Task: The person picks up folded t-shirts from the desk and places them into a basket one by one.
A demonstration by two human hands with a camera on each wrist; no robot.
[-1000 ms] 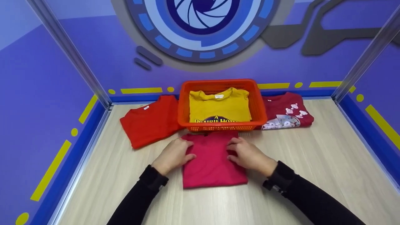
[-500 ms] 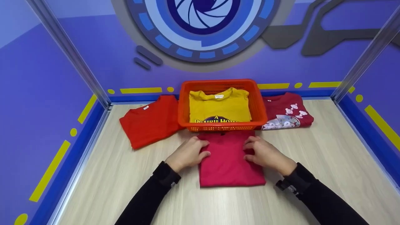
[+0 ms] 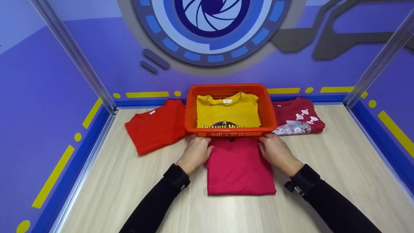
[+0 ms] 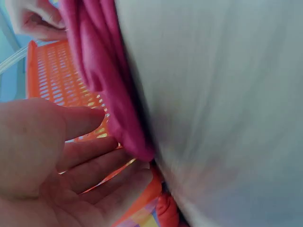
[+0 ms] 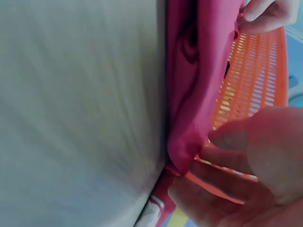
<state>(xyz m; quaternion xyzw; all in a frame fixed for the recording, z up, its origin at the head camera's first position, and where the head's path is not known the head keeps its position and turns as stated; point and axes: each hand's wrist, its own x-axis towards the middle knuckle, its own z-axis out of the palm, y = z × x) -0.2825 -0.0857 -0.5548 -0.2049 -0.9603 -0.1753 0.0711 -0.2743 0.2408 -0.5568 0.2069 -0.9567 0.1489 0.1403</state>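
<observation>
1. Left hand [image 3: 195, 152]: loose, fingers extended, touching the pink shirt [image 3: 241, 168] at its corner near the basket [image 3: 231, 130].
2. Right hand [image 3: 278, 152]: likewise loose, at the opposite corner near the basket.
3. Pink shirt: folded on the surface [image 3: 242, 213], in front of the basket.
4. Yellow shirt [image 3: 228, 113]: inside the basket.
5. Red shirt [image 3: 158, 126]: left of the basket; printed shirt [image 3: 299, 115]: right.
</observation>
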